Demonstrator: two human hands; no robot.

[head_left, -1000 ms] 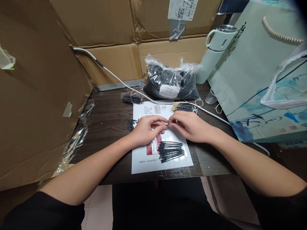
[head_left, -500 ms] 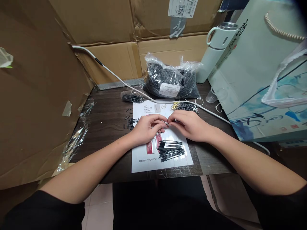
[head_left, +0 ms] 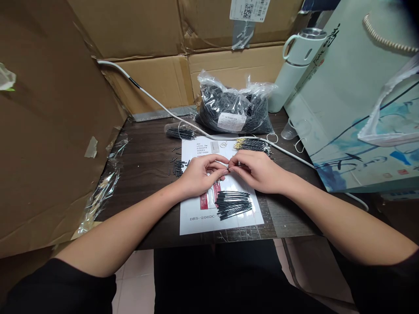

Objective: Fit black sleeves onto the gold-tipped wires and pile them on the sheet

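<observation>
Over a printed paper sheet (head_left: 196,224), my left hand (head_left: 203,173) and my right hand (head_left: 255,170) meet fingertip to fingertip. Both are closed in a pinch. A small dark piece shows between them, mostly covered by the fingers, too small to name. Just below lies a bundle of thin black wire-like sticks (head_left: 234,204), side by side on the sheet. Short black tube pieces (head_left: 177,168) are scattered to the left of my left hand. Behind my right hand lies a bunch of black wires with gold-coloured tips (head_left: 252,145).
At the back stands a clear plastic bag (head_left: 235,104) full of black pieces. A white cable (head_left: 163,109) crosses the dark table. A small clear bag of black sticks (head_left: 179,131) lies at left. A pale flask (head_left: 293,69) and paper bag (head_left: 369,109) stand right; cardboard (head_left: 42,131) walls the left.
Both hands keep their pinch at nearly the same spot, with only slight finger movement. The dark piece between the fingertips shows less than before.
</observation>
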